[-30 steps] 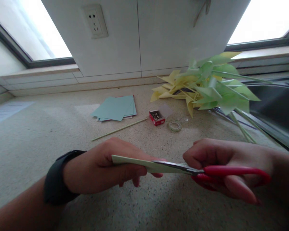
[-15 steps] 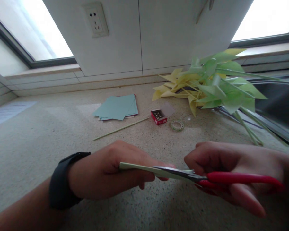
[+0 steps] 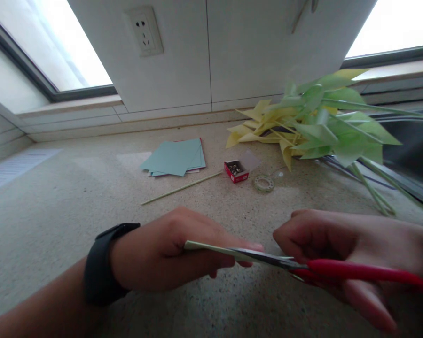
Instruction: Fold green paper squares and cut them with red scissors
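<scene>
My left hand [image 3: 176, 251], with a dark band on its wrist, pinches a piece of pale green paper [image 3: 202, 247] seen nearly edge-on. In my right hand [image 3: 341, 239] are red-handled scissors [image 3: 352, 271], pointing left. Their blades [image 3: 264, 258] lie along the paper and look nearly closed on it, close to my left fingertips. Part of the paper and the lower scissor handle are hidden by the hands. Both hands are held above the speckled countertop [image 3: 91, 202].
Light blue paper squares [image 3: 176, 157] lie behind my hands, beside a thin stick [image 3: 181, 188]. A small red box of metal pieces [image 3: 236, 172] and a tape roll [image 3: 263, 183] are near. Green and yellow paper pinwheels [image 3: 317, 124] lie by the sink [image 3: 412, 145]. A printed sheet [image 3: 17, 169] is left.
The scissor blades have closed further along the paper. The whole view has shifted slightly, so everything appears a little farther right.
</scene>
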Tool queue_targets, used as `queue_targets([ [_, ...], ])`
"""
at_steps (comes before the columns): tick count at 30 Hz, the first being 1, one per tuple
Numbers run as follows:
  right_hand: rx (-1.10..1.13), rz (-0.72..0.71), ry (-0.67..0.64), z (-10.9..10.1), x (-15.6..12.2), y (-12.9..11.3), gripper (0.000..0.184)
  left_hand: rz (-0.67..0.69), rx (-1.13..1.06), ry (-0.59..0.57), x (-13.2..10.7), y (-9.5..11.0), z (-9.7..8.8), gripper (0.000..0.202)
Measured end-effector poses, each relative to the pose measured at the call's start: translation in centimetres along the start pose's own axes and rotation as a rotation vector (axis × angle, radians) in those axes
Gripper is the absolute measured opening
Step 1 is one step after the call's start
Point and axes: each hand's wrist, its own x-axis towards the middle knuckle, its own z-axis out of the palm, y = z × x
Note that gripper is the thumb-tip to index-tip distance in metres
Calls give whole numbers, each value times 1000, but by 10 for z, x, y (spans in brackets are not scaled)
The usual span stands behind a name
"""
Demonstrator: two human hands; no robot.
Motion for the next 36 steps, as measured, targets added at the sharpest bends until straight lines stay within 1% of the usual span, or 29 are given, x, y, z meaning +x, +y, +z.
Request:
queue_targets([
  [5,39,26,66,8,-2,-5,48,0,-11,-25,1,-1,2,38],
  [8,56,42,47,10,-2,-8,46,7,-10,-13,1,-1,2,37],
  [13,32,10,2,8,1,-8,43,13,-4,-11,1,-2,1,38],
  [18,23,-10,43,10,2,-5,46,8,-5,-8,2,-2,2,37],
  [20,29,19,56,12,1,-5,47,28,-16,-5,2,-2,2,36],
  [23,34,47,54,13,0,-7,44,30,-17,-5,3,-2,3,36],
  [26,52,18,30,12,0,-9,42,21,-16,-6,2,-2,4,36],
  [33,20,-49,50,15,2,-9,39,22,0,-22,0,-4,3,37],
  [36,27,-51,46,15,1,-9,39,30,-9,-15,1,-5,3,37],
])
